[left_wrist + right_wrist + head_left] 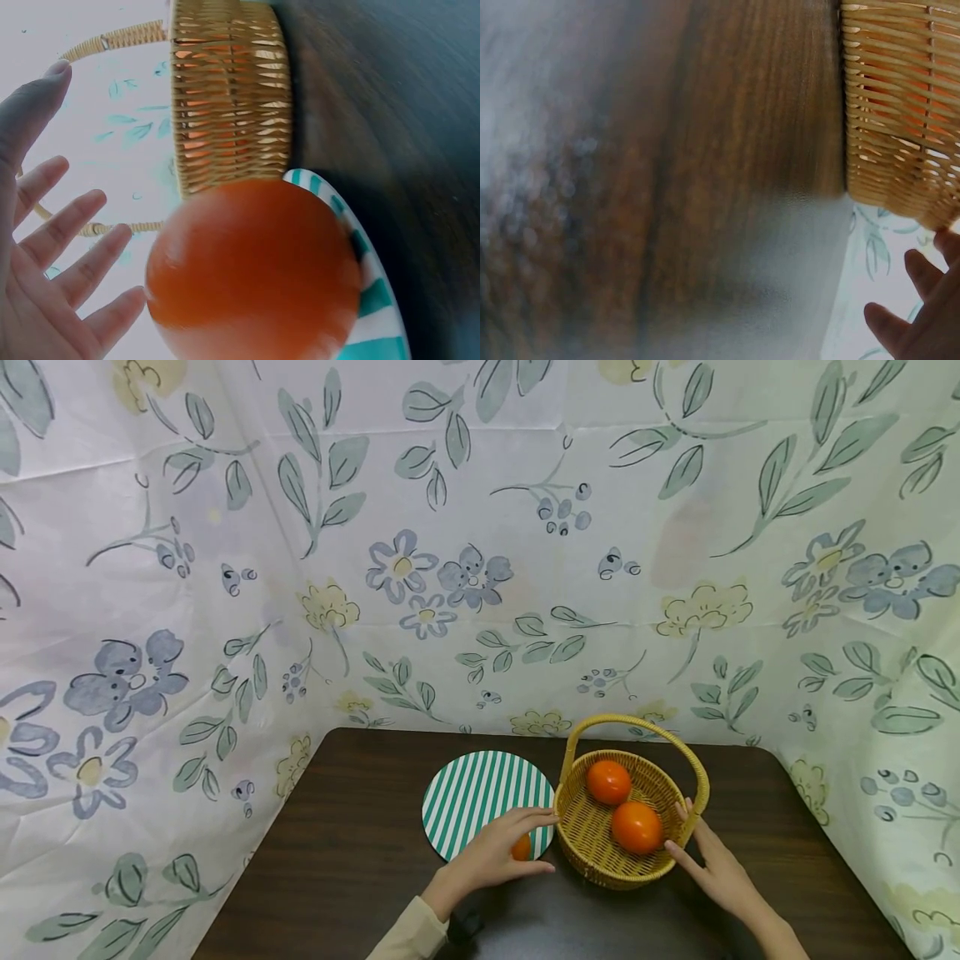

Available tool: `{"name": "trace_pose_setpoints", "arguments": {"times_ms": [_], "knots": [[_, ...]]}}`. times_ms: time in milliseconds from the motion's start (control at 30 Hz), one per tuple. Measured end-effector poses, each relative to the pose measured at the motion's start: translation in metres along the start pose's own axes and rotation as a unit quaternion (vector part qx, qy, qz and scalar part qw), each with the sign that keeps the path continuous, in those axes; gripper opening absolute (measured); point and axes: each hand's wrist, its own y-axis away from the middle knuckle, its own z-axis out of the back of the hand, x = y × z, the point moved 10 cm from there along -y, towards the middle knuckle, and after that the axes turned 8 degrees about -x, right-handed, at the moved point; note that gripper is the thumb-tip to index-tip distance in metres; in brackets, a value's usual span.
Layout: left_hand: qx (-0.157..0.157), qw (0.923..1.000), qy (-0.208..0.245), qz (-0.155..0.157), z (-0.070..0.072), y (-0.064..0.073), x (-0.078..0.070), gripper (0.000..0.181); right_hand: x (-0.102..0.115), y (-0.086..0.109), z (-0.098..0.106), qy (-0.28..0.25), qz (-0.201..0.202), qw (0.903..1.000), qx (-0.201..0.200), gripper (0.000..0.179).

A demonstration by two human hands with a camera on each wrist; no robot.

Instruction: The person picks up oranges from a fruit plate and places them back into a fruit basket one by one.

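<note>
A yellow wicker basket (pixel 603 872) with an arched handle stands on the dark table, holding two orange-red tomatoes, one nearer the back (pixel 608 782) and one nearer the front (pixel 637 827). My left hand (pixel 491 853) is over the near right part of a striped green-and-white round plate (pixel 480 793), fingers spread and fingertips right at the basket's left rim. Another tomato (pixel 255 274) is by the plate, partly hidden under that hand in the head view. At the basket's right side, my right hand (pixel 716 870) touches the rim near the handle's base with extended fingers.
The dark wooden table (pixel 337 835) extends around the plate and basket. Floral cloth (pixel 480 577) hangs behind the table and along both sides. A small dark object (pixel 467 925) sits beneath the left wrist.
</note>
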Motion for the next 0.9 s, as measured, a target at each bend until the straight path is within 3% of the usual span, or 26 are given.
{"name": "trace_pose_setpoints", "arguments": {"times_ms": [900], "knots": [[-0.009,0.9990,-0.004,0.043,-0.002,0.026,0.038,0.065,-0.005,-0.001,-0.001,0.011,-0.007,0.9999,0.004,0.072]]}}
